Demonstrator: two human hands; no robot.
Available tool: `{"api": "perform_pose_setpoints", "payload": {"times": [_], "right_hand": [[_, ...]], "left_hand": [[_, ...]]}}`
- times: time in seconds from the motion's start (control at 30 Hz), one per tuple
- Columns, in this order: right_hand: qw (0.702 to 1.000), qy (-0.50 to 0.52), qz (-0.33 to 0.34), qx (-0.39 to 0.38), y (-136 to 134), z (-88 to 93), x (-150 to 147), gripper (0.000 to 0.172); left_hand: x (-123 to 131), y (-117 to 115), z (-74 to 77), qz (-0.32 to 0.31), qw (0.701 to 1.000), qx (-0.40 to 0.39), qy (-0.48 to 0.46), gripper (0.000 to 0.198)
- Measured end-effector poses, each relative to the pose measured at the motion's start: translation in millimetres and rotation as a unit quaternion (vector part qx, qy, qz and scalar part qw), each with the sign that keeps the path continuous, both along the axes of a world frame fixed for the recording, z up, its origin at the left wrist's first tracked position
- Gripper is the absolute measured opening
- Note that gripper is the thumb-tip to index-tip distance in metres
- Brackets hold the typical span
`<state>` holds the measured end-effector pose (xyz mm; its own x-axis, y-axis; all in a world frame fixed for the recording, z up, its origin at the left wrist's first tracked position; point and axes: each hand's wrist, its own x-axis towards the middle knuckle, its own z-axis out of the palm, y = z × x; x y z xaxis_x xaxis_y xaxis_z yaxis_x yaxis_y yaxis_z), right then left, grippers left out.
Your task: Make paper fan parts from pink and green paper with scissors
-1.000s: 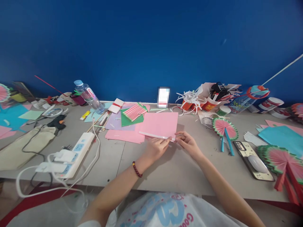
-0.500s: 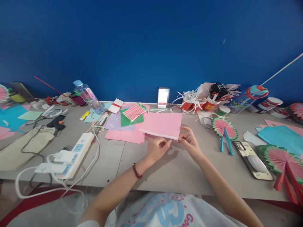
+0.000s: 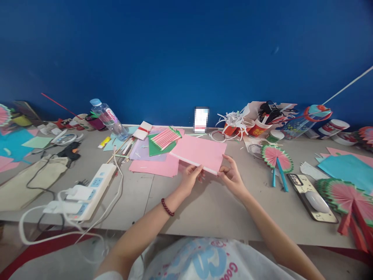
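A sheet of pink paper (image 3: 201,151) is held up over the table, with a white strip (image 3: 186,160), which looks like tape, along its near edge. My right hand (image 3: 233,179) pinches the near right corner between thumb and fingers. Closer to the middle of that edge, my left hand (image 3: 189,179) has its thumb on the strip and its fingers underneath. Behind the sheet's left end, a pleated pink paper piece with green edges (image 3: 166,139) lies on green paper (image 3: 154,149). More pink paper (image 3: 154,168) lies on the left.
A power strip (image 3: 97,190) with cables and a tilted bottle (image 3: 109,118) are on the left. Cups of paper scraps (image 3: 231,124), a small watermelon fan (image 3: 276,159), a phone (image 3: 297,190) with a mouse (image 3: 317,201) on it, and larger fans (image 3: 346,198) are on the right.
My left hand has moved up to the sheet's near edge and closed on it. The sheet has turned slightly, its right end coming nearer; the right hand keeps its pinch.
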<state>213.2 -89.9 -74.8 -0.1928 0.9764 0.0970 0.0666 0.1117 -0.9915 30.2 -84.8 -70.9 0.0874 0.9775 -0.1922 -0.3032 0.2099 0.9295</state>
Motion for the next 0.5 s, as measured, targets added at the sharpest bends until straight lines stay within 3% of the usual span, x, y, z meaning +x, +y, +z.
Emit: {"api": "perform_pose_setpoints", "payload": {"times": [0.5], "right_hand": [[0.999, -0.027, -0.022, 0.006, -1, 1.7, 3, 0.073]], "left_hand": [[-22, 24, 3.6, 0.079, 0.993, -0.013, -0.091, 0.036]]}}
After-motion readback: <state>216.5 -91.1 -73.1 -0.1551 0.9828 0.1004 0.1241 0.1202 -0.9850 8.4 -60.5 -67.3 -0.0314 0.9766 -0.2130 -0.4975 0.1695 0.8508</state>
